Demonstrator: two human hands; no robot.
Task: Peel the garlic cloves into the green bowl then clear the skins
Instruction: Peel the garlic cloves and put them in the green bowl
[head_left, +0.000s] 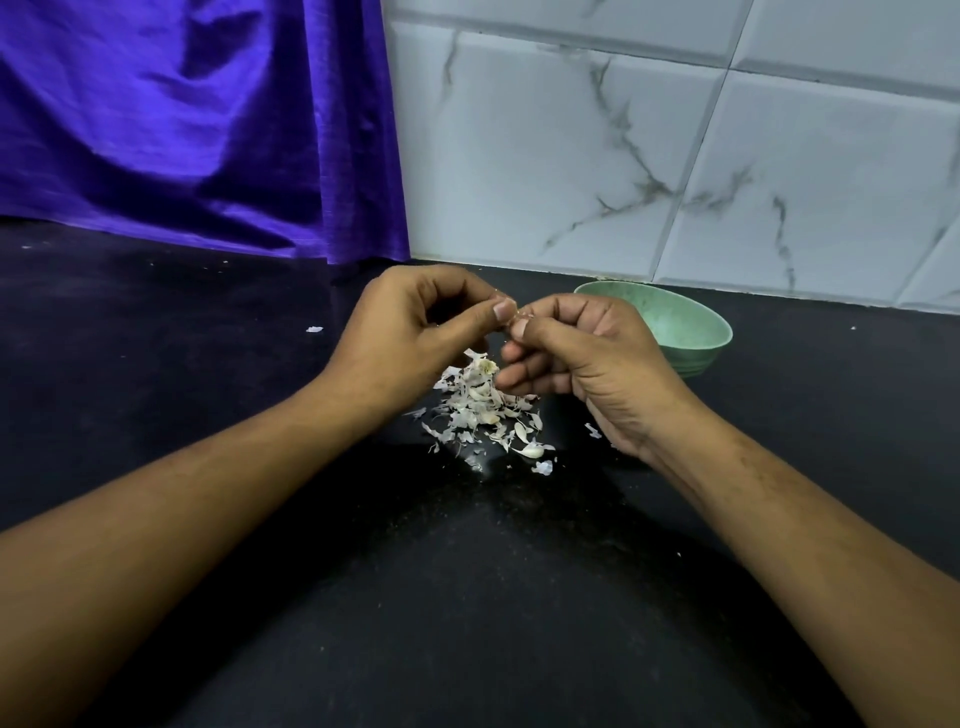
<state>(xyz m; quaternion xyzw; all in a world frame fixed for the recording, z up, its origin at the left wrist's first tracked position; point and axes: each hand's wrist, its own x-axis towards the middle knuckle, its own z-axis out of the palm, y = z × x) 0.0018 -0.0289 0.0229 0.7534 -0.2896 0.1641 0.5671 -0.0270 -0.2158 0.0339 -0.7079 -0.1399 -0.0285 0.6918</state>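
**A:** From the head view, which step is this?

**B:** Peeling, I'd judge. The left hand (410, 332) and the right hand (582, 358) meet above the dark table (208, 374). Each grip is a thumb-and-forefinger pinch on one tiny pale piece between them. I take it for a garlic clove (521, 313), though most of it is hidden by the fingertips.

**A:** Where is the bowl?

**B:** The green bowl (696, 332) stands on the table to the right of the hands and a little farther off, close to the tiled wall (675, 156). The right hand hides part of it, so I cannot tell what lies inside.

**A:** And the skins?

**B:** A skin pile (475, 408) lies on the table directly under the hands, nearer than the bowl.

**A:** What does the next move call for?

**B:** Probably stripping off the last skin, letting it drop on the pile, then carrying the clove right and far to the bowl. The piece is small, so the pinch needs care. Clearing the skins is not yet begun.

**A:** Counts?

**B:** Two hands, one bowl, one held clove and one pile, with too many flakes in it to count. One plump pale piece (531, 451) sits at the pile's near edge; I cannot tell whether it is a clove or skin. One stray flake (314, 329) lies far left, with a few more near the right wrist. One purple cloth (197, 130) hangs at the far left.
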